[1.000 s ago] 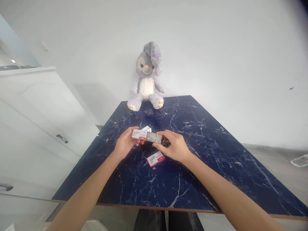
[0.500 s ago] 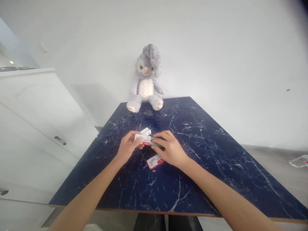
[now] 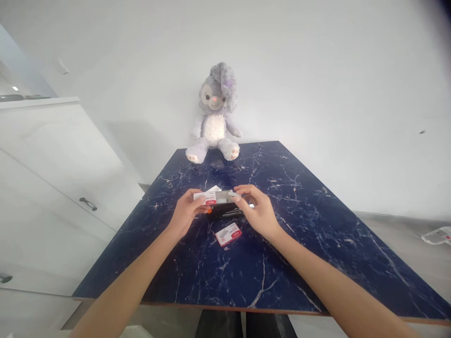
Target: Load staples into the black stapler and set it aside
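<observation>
My left hand (image 3: 183, 213) pinches the left end of a small white and red staple box (image 3: 206, 197), held just above the dark blue marble table (image 3: 299, 225). My right hand (image 3: 256, 211) pinches the grey inner tray (image 3: 224, 196) that sticks out of the box's right end. Under both hands lies a black stapler (image 3: 229, 212) with an orange tip. A second white and red staple box (image 3: 228, 234) lies flat on the table, just in front of my right hand.
A grey plush rabbit (image 3: 214, 115) sits at the table's far edge against the white wall. White cabinets (image 3: 52, 178) with dark handles stand to the left. A clear plastic wrapper (image 3: 437, 234) lies on the floor at right.
Half a second ago the tray was pushed in under my right hand; now it is drawn out to the right again, and both hands are slightly higher, which uncovers the stapler.
</observation>
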A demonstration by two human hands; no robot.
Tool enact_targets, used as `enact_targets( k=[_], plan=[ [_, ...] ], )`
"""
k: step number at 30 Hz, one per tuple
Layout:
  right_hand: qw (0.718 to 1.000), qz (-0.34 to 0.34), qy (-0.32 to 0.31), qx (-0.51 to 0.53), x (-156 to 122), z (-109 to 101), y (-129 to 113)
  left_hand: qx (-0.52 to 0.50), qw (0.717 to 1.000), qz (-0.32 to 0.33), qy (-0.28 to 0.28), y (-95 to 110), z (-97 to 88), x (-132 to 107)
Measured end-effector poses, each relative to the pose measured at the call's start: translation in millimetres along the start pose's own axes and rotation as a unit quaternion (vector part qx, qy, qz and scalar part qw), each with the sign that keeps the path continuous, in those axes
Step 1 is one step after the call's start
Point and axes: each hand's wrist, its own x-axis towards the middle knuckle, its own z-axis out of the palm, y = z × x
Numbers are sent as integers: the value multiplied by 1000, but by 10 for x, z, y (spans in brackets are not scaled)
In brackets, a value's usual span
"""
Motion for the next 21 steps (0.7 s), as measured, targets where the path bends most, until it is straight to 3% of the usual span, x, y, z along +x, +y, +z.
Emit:
enact_targets(
  k=[3,15,17,21],
  plan=[
    [999,30,30,17,5,-9,32,-19,1000,-3,-1,5,-9,8],
    [997,-37,-66,-25,-21,-3,-15,28,998,11,-58,53,9,-60],
    [997,-27,-75,4,-11,-6,-28,37,997,14,-70,56,27,-80],
    [978,64,-88,176,29,-9,-36,61,994,34,-80,29,72,-107]
  ],
)
